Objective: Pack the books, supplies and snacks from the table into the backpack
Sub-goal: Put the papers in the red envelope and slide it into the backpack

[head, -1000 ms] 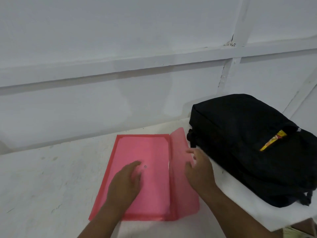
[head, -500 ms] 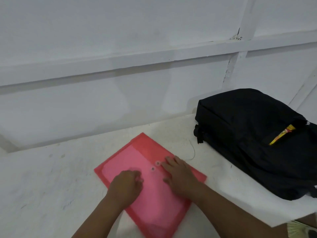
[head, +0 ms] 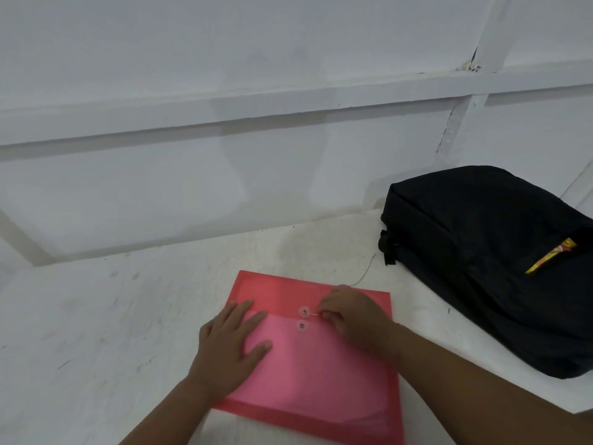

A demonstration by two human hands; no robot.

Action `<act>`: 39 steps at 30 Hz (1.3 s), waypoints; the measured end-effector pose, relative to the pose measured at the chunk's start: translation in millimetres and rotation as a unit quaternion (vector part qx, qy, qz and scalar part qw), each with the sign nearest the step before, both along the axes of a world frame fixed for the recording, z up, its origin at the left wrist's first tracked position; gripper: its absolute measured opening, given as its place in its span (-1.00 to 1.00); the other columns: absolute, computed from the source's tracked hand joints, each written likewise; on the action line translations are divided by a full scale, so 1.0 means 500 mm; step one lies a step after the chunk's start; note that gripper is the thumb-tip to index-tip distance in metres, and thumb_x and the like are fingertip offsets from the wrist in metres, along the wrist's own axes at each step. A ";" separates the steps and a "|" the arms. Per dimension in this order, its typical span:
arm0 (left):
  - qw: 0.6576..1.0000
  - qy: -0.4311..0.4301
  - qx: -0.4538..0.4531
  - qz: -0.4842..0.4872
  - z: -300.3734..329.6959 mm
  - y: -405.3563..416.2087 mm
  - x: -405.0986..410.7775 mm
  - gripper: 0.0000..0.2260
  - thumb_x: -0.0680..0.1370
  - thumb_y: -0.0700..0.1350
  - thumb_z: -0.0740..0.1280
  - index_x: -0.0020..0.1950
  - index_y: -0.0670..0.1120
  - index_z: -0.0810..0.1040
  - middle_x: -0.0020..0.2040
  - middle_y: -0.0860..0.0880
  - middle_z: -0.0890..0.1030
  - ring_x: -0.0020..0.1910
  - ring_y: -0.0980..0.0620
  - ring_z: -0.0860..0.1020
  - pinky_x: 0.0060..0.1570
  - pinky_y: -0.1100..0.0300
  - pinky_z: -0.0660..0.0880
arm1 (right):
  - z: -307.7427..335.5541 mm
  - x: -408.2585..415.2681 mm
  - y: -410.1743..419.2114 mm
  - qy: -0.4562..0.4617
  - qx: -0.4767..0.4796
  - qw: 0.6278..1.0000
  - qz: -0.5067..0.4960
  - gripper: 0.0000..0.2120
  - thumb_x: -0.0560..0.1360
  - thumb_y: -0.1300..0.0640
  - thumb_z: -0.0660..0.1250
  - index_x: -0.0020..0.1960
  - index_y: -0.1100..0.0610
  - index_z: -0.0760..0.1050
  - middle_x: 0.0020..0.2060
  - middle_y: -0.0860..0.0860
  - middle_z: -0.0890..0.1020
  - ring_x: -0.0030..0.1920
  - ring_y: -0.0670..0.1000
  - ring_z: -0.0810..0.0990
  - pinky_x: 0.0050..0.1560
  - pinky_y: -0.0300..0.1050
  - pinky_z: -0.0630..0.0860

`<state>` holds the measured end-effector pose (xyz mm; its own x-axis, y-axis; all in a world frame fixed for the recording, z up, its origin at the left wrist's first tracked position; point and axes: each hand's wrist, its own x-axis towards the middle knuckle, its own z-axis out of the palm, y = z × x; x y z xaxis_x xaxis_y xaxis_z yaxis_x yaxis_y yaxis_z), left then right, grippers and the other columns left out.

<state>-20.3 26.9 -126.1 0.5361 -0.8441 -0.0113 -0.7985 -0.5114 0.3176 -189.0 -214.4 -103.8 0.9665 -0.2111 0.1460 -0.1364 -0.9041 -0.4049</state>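
A white wall [head: 224, 59] filled the upper view, crossed by a raised horizontal rail [head: 256, 104] and a vertical batten [head: 462, 101] at right, where the paint looked cracked at the joint [head: 470, 64]. Below stood a white table [head: 112, 332], its top scuffed with faint marks. The light was dim and even, bluish, perhaps from above.

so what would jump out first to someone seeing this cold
The red folder lying flat on the white table, near the middle and close to the person, draws the eye first. The left hand presses flat on its left part, while the right hand pinches the thin string by the upper clasp button. To the right lies the black backpack, with a yellow wrapper poking from its zip.
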 end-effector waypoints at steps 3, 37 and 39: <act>1.000 0.002 -0.020 0.012 -0.005 0.002 -0.003 -0.37 0.48 0.49 -0.04 0.51 0.33 0.23 0.59 0.27 0.06 0.59 0.14 -0.04 0.49 0.01 0.00 | -0.029 0.002 0.023 -0.058 -0.003 0.997 -0.054 -0.88 0.51 0.18 0.31 -0.12 0.14 0.63 -0.14 -0.02 0.62 -0.06 -0.02 0.49 0.01 -0.13 0.48; 0.998 0.007 -0.066 0.020 -0.009 0.000 -0.001 -0.42 0.48 0.47 0.11 0.46 0.33 0.33 0.56 0.31 0.11 0.59 0.17 -0.03 0.47 0.03 0.04 | 0.065 0.148 0.029 0.132 0.119 0.976 -0.128 -0.93 0.30 0.04 0.48 -0.21 -0.04 0.71 -0.26 -0.18 0.69 -0.21 -0.19 0.62 -0.09 -0.12 0.62; 0.998 0.009 -0.063 0.021 -0.007 -0.001 -0.001 -0.42 0.47 0.47 0.11 0.46 0.32 0.33 0.56 0.31 0.12 0.59 0.16 -0.02 0.47 0.01 0.06 | 0.067 0.150 0.011 0.121 0.146 0.970 -0.154 -0.95 0.26 0.08 0.46 -0.30 -0.05 0.69 -0.35 -0.20 0.67 -0.27 -0.21 0.61 -0.15 -0.14 0.63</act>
